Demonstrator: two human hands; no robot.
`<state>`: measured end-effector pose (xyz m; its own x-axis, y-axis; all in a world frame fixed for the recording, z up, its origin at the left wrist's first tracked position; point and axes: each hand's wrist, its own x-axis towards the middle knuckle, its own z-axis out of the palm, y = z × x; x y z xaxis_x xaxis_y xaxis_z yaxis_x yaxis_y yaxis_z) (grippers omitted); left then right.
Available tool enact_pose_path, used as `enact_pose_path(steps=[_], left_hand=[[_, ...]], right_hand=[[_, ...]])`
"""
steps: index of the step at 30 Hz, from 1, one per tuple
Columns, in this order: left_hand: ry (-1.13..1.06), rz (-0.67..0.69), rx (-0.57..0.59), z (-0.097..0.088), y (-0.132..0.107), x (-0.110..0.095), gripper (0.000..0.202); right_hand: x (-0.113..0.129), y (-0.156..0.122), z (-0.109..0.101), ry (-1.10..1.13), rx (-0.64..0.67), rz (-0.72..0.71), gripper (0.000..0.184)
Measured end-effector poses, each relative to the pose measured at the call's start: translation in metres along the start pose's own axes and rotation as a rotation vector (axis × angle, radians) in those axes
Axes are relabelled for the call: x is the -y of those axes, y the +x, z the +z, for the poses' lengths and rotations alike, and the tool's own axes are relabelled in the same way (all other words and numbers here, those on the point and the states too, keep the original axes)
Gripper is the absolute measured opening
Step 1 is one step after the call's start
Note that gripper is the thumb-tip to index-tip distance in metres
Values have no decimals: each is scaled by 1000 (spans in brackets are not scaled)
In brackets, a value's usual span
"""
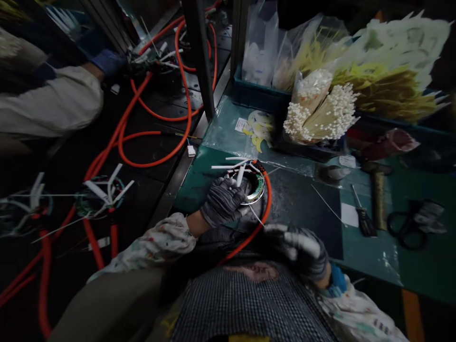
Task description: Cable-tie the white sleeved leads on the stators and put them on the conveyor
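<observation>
At the far left a co-worker's pale sleeve (53, 102) ends in a blue-gloved hand (109, 61) on a wired assembly, well apart from the person's own hands. Loops of orange cable (153, 142) run across the dark bench, and a second coil (101, 194) bristling with white ties lies near the left.

The coil ring (257, 189) sits on the near left part of the green mat (420, 266), just in front of the person's body. It looks like wound wire on a metal core, so probably dense and stiff for its size. The white sleeved leads sticking up from it seem light, springy and easy to bend. The outer rim is the safe place to hold, not the leads. An orange lead (265, 209) curves round its right side and down toward the lap; it seems thick and stiff enough to keep its bend.

The left hand (223, 200), in a dark knit glove, comes in from the lower left with the wrist bent and clamps over the ring's near left rim. The right hand (302, 249), gloved and blurred, lies low with its fingers pointing left at a thin white strand (257, 216); whether it pinches it I cannot tell.

Far right, a bundle of white-tipped ties (320, 114) leans out of a blue bin (256, 95). A hammer (378, 199) and scissors (406, 225) lie on the mat.
</observation>
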<state>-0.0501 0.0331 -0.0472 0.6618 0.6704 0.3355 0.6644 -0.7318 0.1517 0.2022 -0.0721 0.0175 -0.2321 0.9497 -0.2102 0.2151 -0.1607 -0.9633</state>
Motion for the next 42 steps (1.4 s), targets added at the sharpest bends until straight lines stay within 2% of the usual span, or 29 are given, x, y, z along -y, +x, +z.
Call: enact_pose_path(steps=[2,3,6,8,10,13,16,19,20,24,26,30,33,35,38,40,42], left_hand=[[7,36,-28,1,-1,2,29],[9,49,-44,1,-1,3,30],[-15,40,-40,1,-2,6,34],[-46,13,2,0,-2,8,36],[-74,8,18,-2,-1,9,34],[-84,18,-13,-3,-1,10,27],[-72,2,-43,-1,0,10,30],[-98,10,-50,1,0,9,33],[-104,7,-44,2,0,9,33],[-99,-36,8,0,1,8,33],[-99,-37,5,-2,2,8,33],[-101,-13,-60,-3,3,8,35],[-94,-1,-79,-1,1,10,36],[-94,5,-88,1,-1,11,36],[-93,10,-76,2,-3,13,36],[-92,1,-25,2,-2,13,37],[-96,-14,30,1,-1,11,36]], right_hand=[[0,5,6,-20,70,45,36],[-2,12,10,-64,40,33,32],[-8,42,20,-302,-202,-90,26],[-10,65,20,-415,-293,-186,30],[-6,85,17,-510,-265,-233,32],[5,107,11,-651,-167,-211,25],[11,118,11,-558,-117,-200,23],[13,119,8,-279,-175,-153,25],[15,117,5,-200,-158,-132,28],[26,110,-10,-87,95,-93,30],[28,108,-14,-74,147,-102,24],[18,107,-7,29,47,-141,21],[10,108,1,22,-56,-139,20],[6,108,3,2,-71,-142,21],[1,106,0,-19,-14,-209,22],[-5,103,-2,-72,70,-252,20],[-12,99,-3,-145,134,-233,21]])
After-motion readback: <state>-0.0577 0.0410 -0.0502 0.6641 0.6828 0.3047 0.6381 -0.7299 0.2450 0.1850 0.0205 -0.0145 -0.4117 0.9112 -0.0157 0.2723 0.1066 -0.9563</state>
